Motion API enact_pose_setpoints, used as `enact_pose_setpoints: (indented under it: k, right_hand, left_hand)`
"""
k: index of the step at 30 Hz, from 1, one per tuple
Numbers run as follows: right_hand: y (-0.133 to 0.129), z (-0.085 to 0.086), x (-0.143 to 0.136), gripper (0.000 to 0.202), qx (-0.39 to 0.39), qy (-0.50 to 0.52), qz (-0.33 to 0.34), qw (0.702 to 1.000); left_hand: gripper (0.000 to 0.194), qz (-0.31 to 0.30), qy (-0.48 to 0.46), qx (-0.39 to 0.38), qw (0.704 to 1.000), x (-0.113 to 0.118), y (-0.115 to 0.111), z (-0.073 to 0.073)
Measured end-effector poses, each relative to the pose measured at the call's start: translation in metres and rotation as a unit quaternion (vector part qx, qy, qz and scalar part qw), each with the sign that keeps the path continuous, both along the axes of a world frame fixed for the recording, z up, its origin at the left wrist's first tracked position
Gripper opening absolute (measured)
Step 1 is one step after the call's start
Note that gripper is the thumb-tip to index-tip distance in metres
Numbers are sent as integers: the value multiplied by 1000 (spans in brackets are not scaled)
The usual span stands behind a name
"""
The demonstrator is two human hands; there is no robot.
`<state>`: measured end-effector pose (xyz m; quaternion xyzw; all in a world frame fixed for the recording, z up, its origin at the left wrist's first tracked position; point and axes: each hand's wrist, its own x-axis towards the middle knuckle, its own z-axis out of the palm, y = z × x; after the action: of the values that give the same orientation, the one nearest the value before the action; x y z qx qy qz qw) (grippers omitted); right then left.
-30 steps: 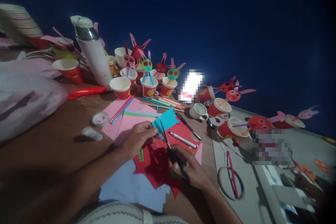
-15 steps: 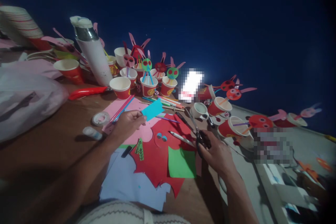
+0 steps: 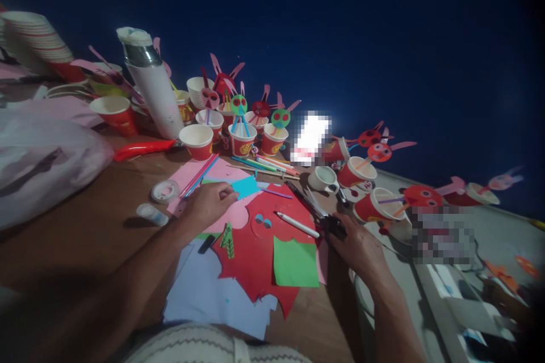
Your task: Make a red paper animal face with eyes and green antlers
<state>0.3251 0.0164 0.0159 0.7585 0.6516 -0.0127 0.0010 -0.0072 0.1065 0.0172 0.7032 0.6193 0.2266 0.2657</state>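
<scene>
My left hand pinches a small piece of bright blue paper above pink and red sheets. In my right hand are black-handled scissors, held low near the table with their blades toward the upper left; the fingers are partly hidden. A white marker lies just left of the scissors. On the red paper rest two small blue-and-grey round pieces, a green square of paper and green leaf-patterned cutouts. Pink paper lies under my left hand.
Red paper cups with paper animal figures line the back. A white flask and a plastic bag stand left. A grey mug, a lit phone and several markers lie beyond my hands.
The blue paper has come down closer to the table in my left hand. My right hand has lowered the scissors, which now lie flatter, away from the white marker.
</scene>
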Motion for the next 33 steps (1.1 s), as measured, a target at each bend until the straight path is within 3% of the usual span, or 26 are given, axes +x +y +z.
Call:
enact_pose_setpoints:
  k: [8,17,24,28,33]
  right_hand:
    - [-2,-1,0,42,-4,-6,8,1000]
    - [-5,7,-1,38,20,-5,29,999]
    - [-8,18,-19,19,102,73,146,981]
    - [-10,21,-40,15,24,109,209,972]
    - [-12,13,-56,29,-43,46,207,976]
  left_hand:
    - [16,12,67,56,996,2,-5,8]
    - [16,-29,19,140,990,14,-21,17]
    - [18,-41,-28,148,988,14,-20,17]
    - [18,-53,-46,128,989,16,-22,16]
    - [21,-73,-68,90,991,19,-24,18]
